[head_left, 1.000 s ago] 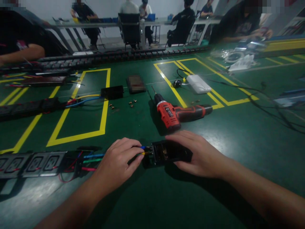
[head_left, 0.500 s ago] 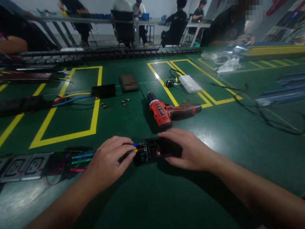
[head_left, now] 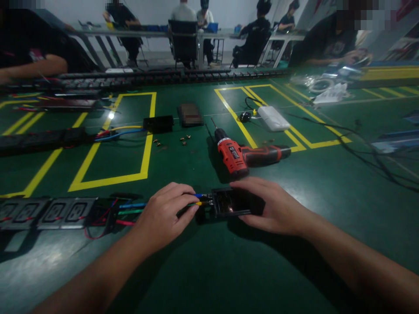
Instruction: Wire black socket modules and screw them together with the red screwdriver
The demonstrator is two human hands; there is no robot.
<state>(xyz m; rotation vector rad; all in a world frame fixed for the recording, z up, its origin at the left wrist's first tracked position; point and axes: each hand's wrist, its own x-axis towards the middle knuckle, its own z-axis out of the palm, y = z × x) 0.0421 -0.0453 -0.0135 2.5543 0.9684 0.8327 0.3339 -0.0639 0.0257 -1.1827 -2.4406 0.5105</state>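
My right hand is wrapped round the far end of a small black box-shaped housing, whose open side faces up. Blue and yellow wires are pinched in my left hand, their metal ends at the left side of the housing. Whether those ends are seated inside, I cannot tell. The wires run left under my hand to a power strip with black sockets, lying on the green table. Just beyond my right hand rests a red and black cordless drill, its bit pointing away.
Several brass screws lie mid-table, near a second wired black housing. A white power bank with a cable lies behind the drill. Long black strips line the far edge. People sit across the table and beyond.
The whole view has shifted, so hands, housing and table things all appear farther right. My grip on the wires and the housing looks the same.
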